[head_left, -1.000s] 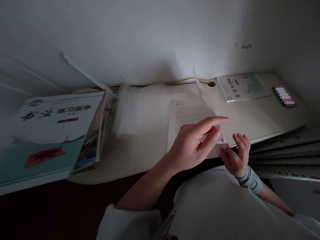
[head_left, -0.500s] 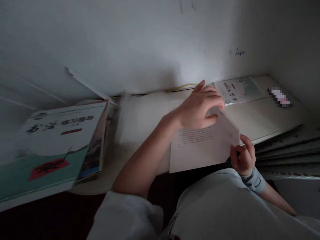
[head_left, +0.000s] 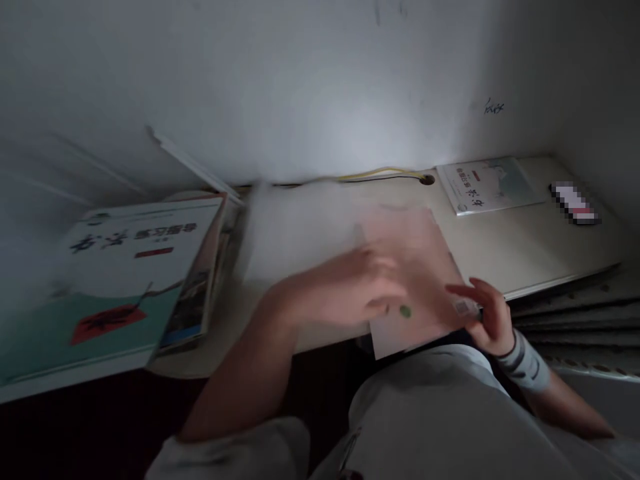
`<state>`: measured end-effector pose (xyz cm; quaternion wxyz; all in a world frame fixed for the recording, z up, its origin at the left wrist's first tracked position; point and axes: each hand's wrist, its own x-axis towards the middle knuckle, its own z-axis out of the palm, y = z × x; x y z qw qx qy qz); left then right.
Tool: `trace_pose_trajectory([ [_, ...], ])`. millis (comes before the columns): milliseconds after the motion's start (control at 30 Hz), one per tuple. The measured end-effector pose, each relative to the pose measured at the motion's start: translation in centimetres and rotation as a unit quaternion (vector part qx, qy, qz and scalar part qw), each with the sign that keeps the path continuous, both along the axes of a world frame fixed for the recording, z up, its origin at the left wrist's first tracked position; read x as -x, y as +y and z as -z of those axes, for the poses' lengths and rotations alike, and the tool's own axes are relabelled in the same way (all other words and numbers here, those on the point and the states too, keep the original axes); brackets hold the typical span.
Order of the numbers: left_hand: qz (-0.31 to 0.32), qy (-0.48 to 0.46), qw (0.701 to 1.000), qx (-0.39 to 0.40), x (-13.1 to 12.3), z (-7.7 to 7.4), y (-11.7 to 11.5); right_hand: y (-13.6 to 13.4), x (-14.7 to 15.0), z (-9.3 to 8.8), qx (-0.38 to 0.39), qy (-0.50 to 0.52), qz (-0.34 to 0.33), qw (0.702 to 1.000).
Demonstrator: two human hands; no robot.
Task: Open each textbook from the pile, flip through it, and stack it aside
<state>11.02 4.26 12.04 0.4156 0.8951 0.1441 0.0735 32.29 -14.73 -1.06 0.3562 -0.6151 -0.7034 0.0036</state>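
Note:
A thin book or booklet [head_left: 430, 273] lies at the front edge of the desk, with a reddish-pink face, a green dot and a barcode near its lower right corner. Part of a white page shows under its lower left. My left hand [head_left: 363, 287] is over the booklet's left part, smeared by motion, so its grip is unclear. At the lower right corner my right hand [head_left: 493, 320] has thumb and index finger apart beside the barcode, holding nothing visible. A grey-white band circles that wrist.
On the left, a large green-and-white book [head_left: 130, 280] tops a stack. Another booklet [head_left: 490, 183] lies at the back right, beside a pixelated phone-like object [head_left: 574, 202]. Yellow cable [head_left: 380, 171] runs along the wall to a desk hole. A whitish blur [head_left: 300, 220] covers the desk's middle.
The printed white page has given way to the reddish face with the barcode. My left hand has swept down and left; my right hand's fingers have spread. The view has shifted slightly.

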Motion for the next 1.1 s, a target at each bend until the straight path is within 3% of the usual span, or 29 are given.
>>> trace_pose_trajectory([
  [33, 0.078, 0.056, 0.995, 0.007, 1.5, 1.0, -0.5, 0.8, -0.5, -1.0, 0.002, 0.011, -0.015, 1.0],
  [100, 0.097, 0.108, 0.989, -0.018, 3.1, 3.2, -1.6, 3.6, -1.4, -2.6, 0.018, -0.014, -0.048, 0.999],
  [167, -0.02, 0.105, 0.989, -0.1, 2.8, 5.9, -2.7, 7.3, -1.7, -3.1, 0.055, -0.088, -0.081, 0.991],
  [267, -0.196, 0.134, 0.947, -0.214, 0.5, 10.3, -3.7, 12.9, -1.7, -1.5, 0.144, -0.185, -0.117, 0.965],
  [367, -0.227, 0.181, 0.926, -0.241, -0.6, 13.4, -3.6, 16.3, -2.6, 0.9, 0.222, -0.236, -0.123, 0.938],
  [433, -0.217, 0.205, 0.924, -0.24, -0.2, 14.1, -3.3, 17.1, -3.9, 1.8, 0.242, -0.254, -0.109, 0.93],
  [533, -0.214, 0.217, 0.919, -0.252, 0.4, 13.4, -3.6, 17.4, -5.3, 1.7, 0.243, -0.261, -0.06, 0.932],
  [667, -0.165, 0.17, 0.931, -0.279, -0.7, 12.2, -5.2, 18.1, -4.4, 1.1, 0.209, -0.253, -0.034, 0.944],
  [767, -0.12, 0.169, 0.946, -0.249, -1.1, 12.5, -6.0, 19.0, -4.0, 1.4, 0.223, -0.226, -0.037, 0.947],
  [833, -0.143, 0.172, 0.949, -0.223, -0.5, 13.0, -6.0, 19.2, -4.7, 1.9, 0.225, -0.16, -0.006, 0.961],
  [933, -0.232, 0.135, 0.951, -0.151, 1.1, 13.6, -5.1, 18.7, -6.7, 2.3, 0.2, -0.004, 0.086, 0.976],
  [1000, -0.271, 0.102, 0.954, -0.079, 2.0, 14.2, -4.6, 17.6, -7.6, 2.3, 0.214, 0.09, 0.112, 0.966],
  [1100, -0.303, 0.053, 0.951, -0.022, 2.6, 15.8, -4.4, 15.6, -7.1, 1.6, 0.277, 0.24, 0.061, 0.928],
])
